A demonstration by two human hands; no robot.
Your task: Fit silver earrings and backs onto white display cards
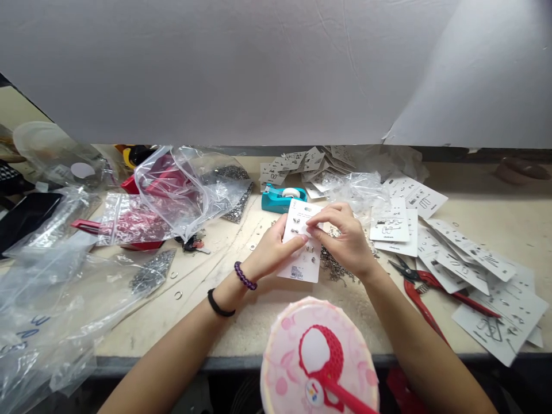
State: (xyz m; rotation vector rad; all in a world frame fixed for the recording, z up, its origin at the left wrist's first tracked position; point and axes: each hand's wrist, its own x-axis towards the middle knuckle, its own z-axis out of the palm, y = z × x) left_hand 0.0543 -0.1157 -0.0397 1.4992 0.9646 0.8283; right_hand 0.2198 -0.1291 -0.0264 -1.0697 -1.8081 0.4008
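My left hand (pixel 276 244) grips a white earring card (pixel 299 261) by its left side, thumb across the front. Small silver studs sit on the card in pairs, and a printed label with a barcode is near its bottom. Over the card's right side, my right hand (pixel 345 236) has thumb and forefinger pinched together close to the studs. Whatever is between those fingertips is too small or hidden to make out. Just behind the card stands a teal tape dispenser (pixel 276 199). A heap of tiny metal pieces (pixel 334 264) lies under my right hand.
Finished-looking jewellery cards (pixel 457 253) spread to the right, with red-handled pliers (pixel 425 287) among them. Clear plastic bags (pixel 181 190) and small metal parts cover the left. A pink round lid (pixel 284 356) with a red handle is close in front of me. A pale panel (pixel 237 75) hangs behind.
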